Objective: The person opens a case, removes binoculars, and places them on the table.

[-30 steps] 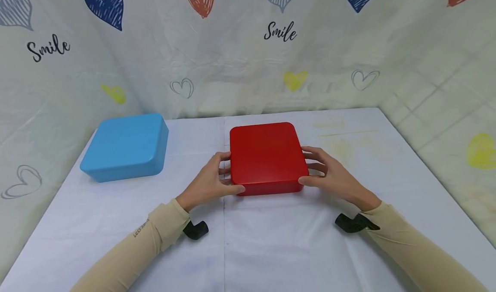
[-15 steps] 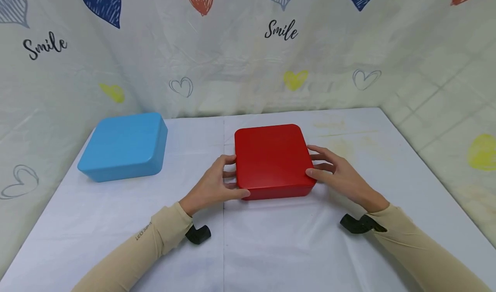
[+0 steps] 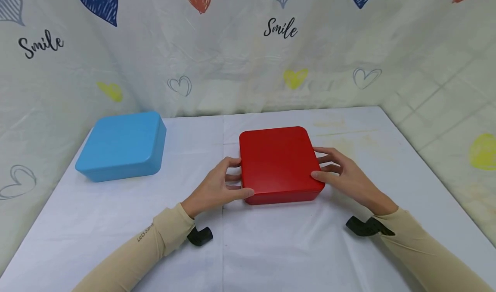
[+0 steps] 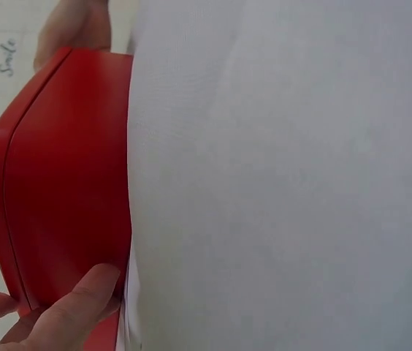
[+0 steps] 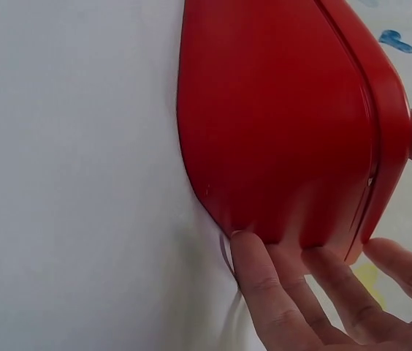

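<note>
A red square box (image 3: pixel 279 163) with rounded corners sits on the white-covered table, lid side up. A lid seam runs round its wall in both wrist views. My left hand (image 3: pixel 218 184) grips its left side, thumb at the near left corner and fingers along the side. On the opposite side my right hand (image 3: pixel 345 175) holds the box, its thumb on the near right corner. In the right wrist view, the fingertips (image 5: pixel 253 252) touch the red wall low down. The underside of the box is hidden.
A closed light-blue box (image 3: pixel 124 143) of similar shape lies at the back left of the table (image 3: pixel 271 249). Behind and beside the table hangs a pale curtain (image 3: pixel 232 46) printed with hearts and "Smile". Dark wrist mounts (image 3: pixel 368 226) show under both sleeves.
Both hands have moved the red box a little to the right and toward me. My right thumb has shifted onto the box's upper near corner. The blue box stays put.
</note>
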### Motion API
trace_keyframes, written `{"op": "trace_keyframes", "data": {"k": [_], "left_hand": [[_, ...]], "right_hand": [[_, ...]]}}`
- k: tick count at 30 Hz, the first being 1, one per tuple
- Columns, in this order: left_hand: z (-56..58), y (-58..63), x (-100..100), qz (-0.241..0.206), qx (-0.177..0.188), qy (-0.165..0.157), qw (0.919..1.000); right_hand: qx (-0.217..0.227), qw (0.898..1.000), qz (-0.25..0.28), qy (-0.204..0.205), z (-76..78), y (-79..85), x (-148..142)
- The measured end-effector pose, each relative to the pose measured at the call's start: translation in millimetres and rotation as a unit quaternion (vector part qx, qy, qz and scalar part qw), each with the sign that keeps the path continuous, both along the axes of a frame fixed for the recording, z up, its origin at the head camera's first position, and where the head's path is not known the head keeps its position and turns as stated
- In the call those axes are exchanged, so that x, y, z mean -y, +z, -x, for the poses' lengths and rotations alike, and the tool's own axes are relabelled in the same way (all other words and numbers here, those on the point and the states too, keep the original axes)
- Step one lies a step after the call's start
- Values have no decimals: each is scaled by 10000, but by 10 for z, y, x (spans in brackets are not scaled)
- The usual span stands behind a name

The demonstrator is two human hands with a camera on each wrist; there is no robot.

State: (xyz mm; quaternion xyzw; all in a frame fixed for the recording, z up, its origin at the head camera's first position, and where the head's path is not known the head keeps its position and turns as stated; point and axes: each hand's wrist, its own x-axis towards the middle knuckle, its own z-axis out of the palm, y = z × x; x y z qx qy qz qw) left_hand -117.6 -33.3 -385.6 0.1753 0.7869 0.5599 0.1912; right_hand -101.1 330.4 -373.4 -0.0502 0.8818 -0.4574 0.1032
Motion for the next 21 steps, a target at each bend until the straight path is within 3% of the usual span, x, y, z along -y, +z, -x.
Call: {"op": "trace_keyframes", "data": {"k": [11, 17, 21], "left_hand": [[20, 9, -4, 9, 122, -43, 9999], [84, 14, 21, 17, 316, -74, 9995], [154, 6, 30, 38, 528, 82, 9986]], "right_hand": [[-19, 10000, -65, 1, -55, 11, -63], [19, 9998, -210, -27, -1, 43, -57], [-33, 9997, -222, 20, 77, 57, -41]]}}
